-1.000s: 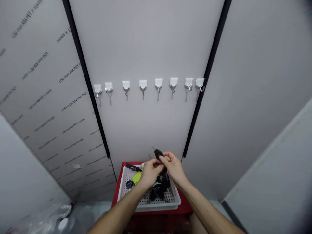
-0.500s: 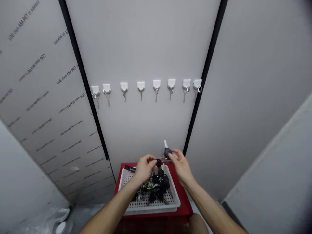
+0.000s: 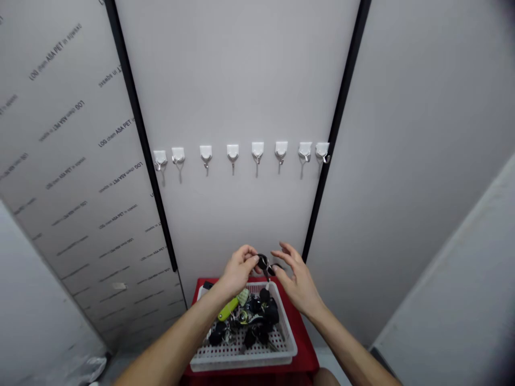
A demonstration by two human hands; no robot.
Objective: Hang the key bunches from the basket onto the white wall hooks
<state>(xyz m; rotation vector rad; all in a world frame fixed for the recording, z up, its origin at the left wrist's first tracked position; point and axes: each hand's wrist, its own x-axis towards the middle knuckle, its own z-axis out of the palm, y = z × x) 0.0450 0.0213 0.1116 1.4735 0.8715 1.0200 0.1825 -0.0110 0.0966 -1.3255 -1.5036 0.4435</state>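
Note:
My left hand (image 3: 240,268) pinches a set of keys (image 3: 262,262) with black heads between thumb and fingertips, over the far side of the basket. My right hand (image 3: 296,279) is beside it, fingers spread apart; its thumb is close to or touching a dark part of the set, and I cannot tell which. Below both hands, a white plastic basket (image 3: 284,354) contains a jumble of mostly black-headed keys (image 3: 257,332). Among them lies a bright yellow-green item (image 3: 228,310), partly covered by my left forearm.
A row of several white hooks (image 3: 232,152) with metal prongs is fixed to the pale panel (image 3: 241,214) ahead. Black strips (image 3: 328,145) edge this panel. The basket stands on a red stool or table (image 3: 306,348). Clear plastic (image 3: 90,370) lies at the lower left.
My right hand has loosened from the dark key with a white tip and spread its fingers; that key no longer points upward. My left hand keeps its pinch. The view has tilted slightly upward.

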